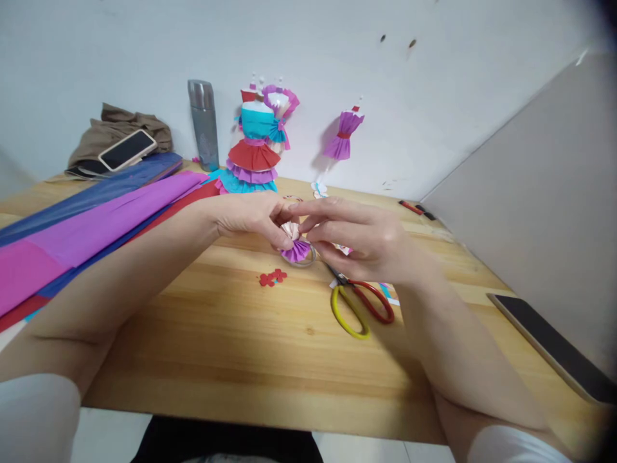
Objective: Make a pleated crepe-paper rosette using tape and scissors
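Observation:
Between the thumb and fingers of my left hand (255, 215) is a small pleated paper piece (295, 251), cream at the top and purple below, fanned out in folds. My right hand (359, 235) is bent in from the other side, its fingertips closed together at the right edge of the pleats; what lies right between them is partly hidden. Just under the hands a grey ring (312, 256), perhaps a tape roll, shows in part. Scissors (343, 280) with one yellow and one red handle lie below my right hand. Red flower-shaped paper cutouts (272, 278) rest on the table nearby.
Small dress forms in crepe paper (254, 154) stand at the wall, with a purple one (344, 136) apart. A grey bottle (204, 125), folded crepe paper (101, 222), a phone (128, 150) on brown cloth (96, 132) are left. Another dark device (549, 341) lies right.

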Available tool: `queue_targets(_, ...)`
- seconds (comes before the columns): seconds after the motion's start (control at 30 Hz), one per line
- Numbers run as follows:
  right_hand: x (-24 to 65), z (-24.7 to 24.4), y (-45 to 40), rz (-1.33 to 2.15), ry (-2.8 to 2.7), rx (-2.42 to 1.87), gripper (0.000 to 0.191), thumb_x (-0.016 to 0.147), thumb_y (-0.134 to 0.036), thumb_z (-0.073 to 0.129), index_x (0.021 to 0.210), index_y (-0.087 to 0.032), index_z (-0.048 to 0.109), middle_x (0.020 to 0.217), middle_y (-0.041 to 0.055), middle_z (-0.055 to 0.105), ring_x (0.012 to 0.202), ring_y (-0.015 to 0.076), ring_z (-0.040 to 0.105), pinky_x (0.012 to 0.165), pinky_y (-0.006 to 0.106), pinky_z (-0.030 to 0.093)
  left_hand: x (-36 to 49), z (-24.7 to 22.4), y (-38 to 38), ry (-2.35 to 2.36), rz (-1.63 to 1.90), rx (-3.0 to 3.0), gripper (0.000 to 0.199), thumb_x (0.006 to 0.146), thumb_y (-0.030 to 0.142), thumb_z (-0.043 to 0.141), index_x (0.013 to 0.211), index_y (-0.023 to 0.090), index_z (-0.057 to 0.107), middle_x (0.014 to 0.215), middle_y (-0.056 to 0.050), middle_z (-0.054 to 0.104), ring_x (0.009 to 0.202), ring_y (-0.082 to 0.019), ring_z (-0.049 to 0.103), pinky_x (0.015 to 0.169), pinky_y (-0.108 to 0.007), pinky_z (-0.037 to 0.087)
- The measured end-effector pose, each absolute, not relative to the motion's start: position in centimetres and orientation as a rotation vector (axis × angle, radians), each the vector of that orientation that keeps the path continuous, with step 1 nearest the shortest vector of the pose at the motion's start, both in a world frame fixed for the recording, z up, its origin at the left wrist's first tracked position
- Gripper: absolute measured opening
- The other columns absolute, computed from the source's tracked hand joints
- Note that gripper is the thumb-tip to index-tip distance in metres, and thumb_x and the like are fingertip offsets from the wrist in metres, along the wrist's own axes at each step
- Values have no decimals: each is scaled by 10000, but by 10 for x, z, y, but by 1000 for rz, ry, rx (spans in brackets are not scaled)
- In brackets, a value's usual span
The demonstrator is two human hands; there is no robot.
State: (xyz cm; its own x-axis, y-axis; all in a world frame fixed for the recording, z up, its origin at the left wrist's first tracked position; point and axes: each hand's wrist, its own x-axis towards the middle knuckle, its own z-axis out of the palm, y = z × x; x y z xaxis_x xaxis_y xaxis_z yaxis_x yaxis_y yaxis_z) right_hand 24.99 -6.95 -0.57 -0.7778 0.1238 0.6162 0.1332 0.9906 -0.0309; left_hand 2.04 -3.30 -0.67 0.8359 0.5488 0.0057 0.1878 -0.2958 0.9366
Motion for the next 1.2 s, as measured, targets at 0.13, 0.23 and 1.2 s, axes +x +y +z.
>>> queue_targets(0.13,250,-7,-70,6,-2490,-190,198,1025,-162,553,923,-293,660,1349,3,720,1180,201,735,935,356,666,20,-5,-33,549,378,1894,244,680,273,841,832,153,693,775,0,666,772,-162,632,743,-286,493)
queue_targets(0.23,251,-7,-69,-14,-2518,-268,217,1049,-220,528,897,-286,668,1349,14,718,1183,210,734,915,369,676,20,-5,-33,536,377,1908,230,688,268,826,831,152,688,774,-1,665,769,-157,629,738,-282,482)
queue_targets(1.2,246,-14,-69,-96,-2527,-366,208,1020,-196,538,1010,-316,707,1371,13,712,1218,250,720,992,437,655,23,-7,-36,634,437,1870,218,646,237,808,654,161,604,652,24,566,665,-139,566,658,-276,453)
